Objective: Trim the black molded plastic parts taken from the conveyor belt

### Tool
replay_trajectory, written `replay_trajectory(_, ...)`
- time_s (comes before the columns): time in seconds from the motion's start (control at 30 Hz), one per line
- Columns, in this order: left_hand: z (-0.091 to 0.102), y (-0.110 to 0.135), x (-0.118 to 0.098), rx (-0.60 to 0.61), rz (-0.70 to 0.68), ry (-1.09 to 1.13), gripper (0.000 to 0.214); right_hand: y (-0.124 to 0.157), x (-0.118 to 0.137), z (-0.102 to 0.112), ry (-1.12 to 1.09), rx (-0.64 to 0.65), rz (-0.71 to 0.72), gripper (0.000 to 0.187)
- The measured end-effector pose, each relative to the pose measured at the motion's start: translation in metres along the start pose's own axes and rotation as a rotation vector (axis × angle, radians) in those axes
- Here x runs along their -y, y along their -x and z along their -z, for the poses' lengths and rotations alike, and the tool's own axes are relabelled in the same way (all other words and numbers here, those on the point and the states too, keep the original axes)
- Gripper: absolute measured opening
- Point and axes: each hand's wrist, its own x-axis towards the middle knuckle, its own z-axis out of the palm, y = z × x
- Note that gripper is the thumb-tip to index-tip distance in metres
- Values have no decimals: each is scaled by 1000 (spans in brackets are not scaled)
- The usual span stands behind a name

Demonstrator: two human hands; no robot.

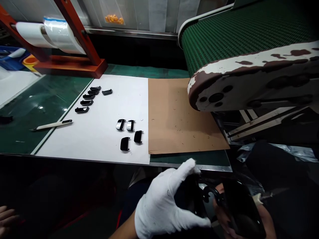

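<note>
My left hand [164, 202], in a white glove, grips a dark plastic part [193, 196] between thumb and fingers, below the table's front edge. My bare right hand [221, 210] holds a glossy black plastic part [243, 209]. A curved black runner [211, 194] lies between the two parts; whether it joins both I cannot tell. From behind the right-hand part sticks out a craft knife [258, 199] with a pale handle and a blurred blade, apparently in the same hand. Several small black plastic covers [125, 143] rest on white paper [99, 139], some in a slanting row [84, 102].
Brown cardboard [184, 122] with black shavings lies beside the paper. A green conveyor belt [249, 36] overhangs the right side. A white pen-like tool [52, 125] lies at left, below a wooden stand [72, 64] with film rolls [63, 35]. Another person's hand [7, 217] shows at lower left.
</note>
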Motion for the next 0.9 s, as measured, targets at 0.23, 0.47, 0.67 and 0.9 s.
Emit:
replay_trajectory(0.23, 1, 3, -5, -16, -12, -56, 113, -2, 11, -8, -18, 28, -68, 30)
replay_trajectory(0.47, 1, 5, -8, -31, 8, -107, 110, -3, 9, -12, -138, 133, -124, 18)
replay_trajectory(0.67, -2, 8, -10, -32, 33, -75, 107, -3, 17, -9, -219, 116, -268, 25)
replay_trajectory(0.9, -4, 8, -11, -38, 33, -55, 110, 0, 11, -8, -127, 28, -226, 25)
